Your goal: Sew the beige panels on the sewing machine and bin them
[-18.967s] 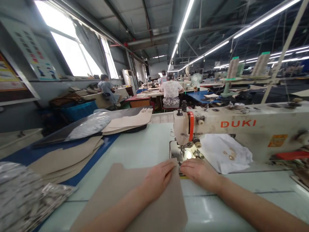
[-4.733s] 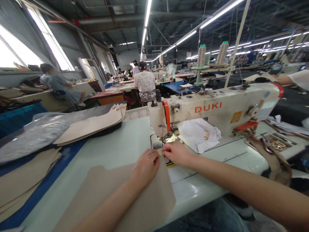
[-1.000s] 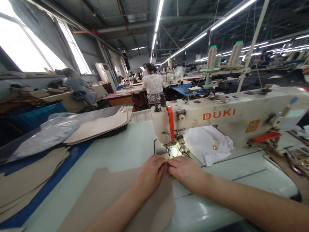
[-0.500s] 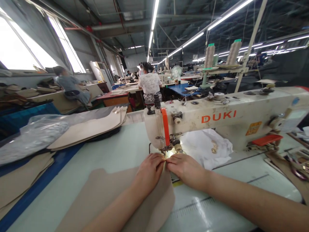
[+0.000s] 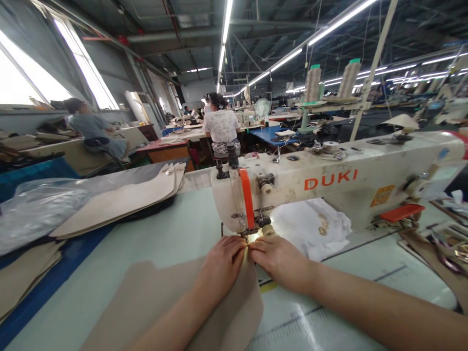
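A beige cut panel [image 5: 153, 297] lies flat on the pale green sewing table [image 5: 175, 229], its far right corner under the needle of the white DUKI sewing machine [image 5: 329, 180]. My left hand [image 5: 222, 263] rests on that corner with its fingers curled, pressing the panel down. My right hand [image 5: 280, 261] lies just right of it, fingertips pinching the panel's edge at the presser foot. The two hands touch at the fingertips right in front of the needle.
A white cloth with small metal pieces [image 5: 310, 226] lies under the machine arm. Stacked beige panels [image 5: 117, 200] and a plastic bag [image 5: 40, 209] sit at left on blue sheet. Thread cones [image 5: 312, 83] stand behind. Other people sit at far tables [image 5: 221, 126].
Over the last second both hands have stayed together at the needle, holding the panel's corner. The view has shifted slightly, and the panel has barely moved.
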`<state>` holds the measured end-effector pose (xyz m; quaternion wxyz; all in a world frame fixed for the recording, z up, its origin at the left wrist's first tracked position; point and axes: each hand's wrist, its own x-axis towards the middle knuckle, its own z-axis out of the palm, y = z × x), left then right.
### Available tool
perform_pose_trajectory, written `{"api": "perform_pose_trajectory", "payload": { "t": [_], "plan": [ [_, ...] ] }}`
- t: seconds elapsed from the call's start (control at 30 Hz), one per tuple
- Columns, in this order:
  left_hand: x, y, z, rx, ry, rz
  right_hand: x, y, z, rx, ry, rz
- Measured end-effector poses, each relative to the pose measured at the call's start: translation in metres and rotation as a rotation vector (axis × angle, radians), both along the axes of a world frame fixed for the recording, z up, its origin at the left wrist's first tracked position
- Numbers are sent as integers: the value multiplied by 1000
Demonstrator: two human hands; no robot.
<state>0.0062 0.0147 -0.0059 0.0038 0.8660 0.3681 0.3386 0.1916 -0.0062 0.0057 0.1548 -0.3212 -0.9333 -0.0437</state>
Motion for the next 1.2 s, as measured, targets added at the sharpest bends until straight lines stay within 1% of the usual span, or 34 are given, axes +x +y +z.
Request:
{"api": "perform_pose_trajectory", "payload": {
  "t": [0.17,0.37,0.57,0.8,0.93,1.2],
  "plan": [
    [1,1,-2,-17,-3,18,0,1,-1,-20,9,-1],
    [2,-1,0,-28,14,24,1,1,-1,-43,19,5],
    [2,-2,0,-42,16,26,0,1,-3,-17,22,6],
    [4,-4,5,-95,34,37,-1,-1,0,11,-11,-4],
    [3,-5,5,-80,66,35,-2,-1,1,13,-11,-10],
    [-4,-16,3,-66,139,23,3,-7,-5,30,22,-9]
  ]
}}
